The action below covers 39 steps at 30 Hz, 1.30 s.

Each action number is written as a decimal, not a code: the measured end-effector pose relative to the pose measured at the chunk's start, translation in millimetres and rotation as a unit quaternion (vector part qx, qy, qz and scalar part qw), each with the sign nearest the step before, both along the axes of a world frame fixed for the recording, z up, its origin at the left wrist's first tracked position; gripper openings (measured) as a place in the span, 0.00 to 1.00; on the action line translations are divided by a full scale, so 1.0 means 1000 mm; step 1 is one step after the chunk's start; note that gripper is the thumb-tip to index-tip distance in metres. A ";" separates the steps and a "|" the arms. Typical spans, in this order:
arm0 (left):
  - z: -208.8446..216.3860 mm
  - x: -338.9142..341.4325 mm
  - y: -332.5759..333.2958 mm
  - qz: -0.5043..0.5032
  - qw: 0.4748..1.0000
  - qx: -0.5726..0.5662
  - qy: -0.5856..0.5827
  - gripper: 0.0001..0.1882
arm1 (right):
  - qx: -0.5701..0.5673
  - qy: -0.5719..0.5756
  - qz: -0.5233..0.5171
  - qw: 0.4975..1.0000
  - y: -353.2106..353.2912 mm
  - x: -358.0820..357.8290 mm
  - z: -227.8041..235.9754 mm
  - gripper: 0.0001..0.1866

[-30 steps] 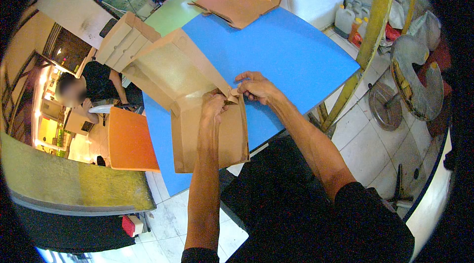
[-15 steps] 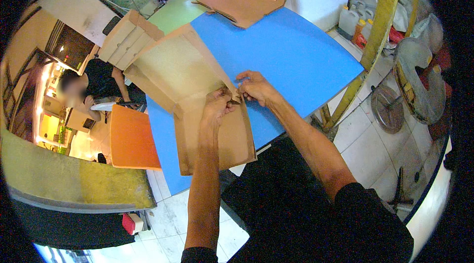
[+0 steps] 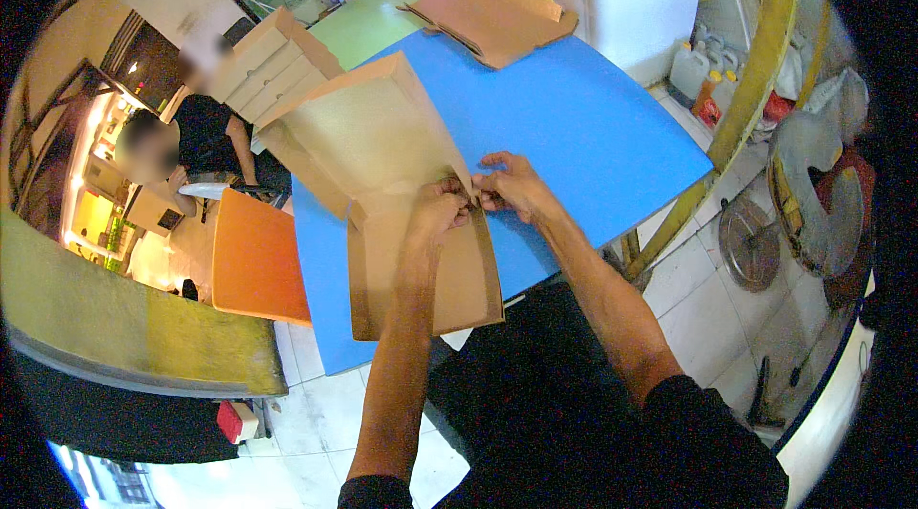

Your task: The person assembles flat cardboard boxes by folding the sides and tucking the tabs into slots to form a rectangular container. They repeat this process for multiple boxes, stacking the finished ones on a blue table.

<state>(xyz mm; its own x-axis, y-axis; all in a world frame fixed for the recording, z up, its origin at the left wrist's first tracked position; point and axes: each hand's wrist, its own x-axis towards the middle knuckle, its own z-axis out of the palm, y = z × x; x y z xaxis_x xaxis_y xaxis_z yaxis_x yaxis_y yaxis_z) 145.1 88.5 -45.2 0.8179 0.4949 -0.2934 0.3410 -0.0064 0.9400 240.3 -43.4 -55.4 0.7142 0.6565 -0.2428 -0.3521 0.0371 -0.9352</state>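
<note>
An unfolded brown cardboard box lies on a blue tabletop, its lid raised away from me and its base toward me. Inside the box, by the hinge corner on the right, my left hand has its fingers closed on the cardboard side flap. From outside that same corner, my right hand pinches the edge of the cardboard between thumb and fingers. Both hands nearly meet there, and the fingertips partly hide the fold.
Folded boxes are stacked behind the lid. Another flattened cardboard box lies at the table's far edge. An orange panel stands at the left, near a seated person. A yellow frame and plastic jugs are at the right.
My right fingers have come in onto the box corner, and the small flap there stands more upright. The whole view has shifted slightly.
</note>
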 end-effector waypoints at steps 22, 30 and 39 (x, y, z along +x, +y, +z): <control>-0.006 -0.097 0.009 0.314 0.863 0.371 -0.138 0.18 | -0.182 -0.570 -0.063 0.799 -0.079 0.060 -0.005 0.09; -0.036 -0.078 0.031 0.223 0.962 0.074 -0.136 0.16 | -0.185 -0.642 -0.014 0.744 -0.080 0.052 0.030 0.11; -0.053 -0.086 0.003 0.278 0.912 0.269 -0.134 0.17 | -0.118 -0.586 0.126 0.792 -0.008 -0.023 0.056 0.12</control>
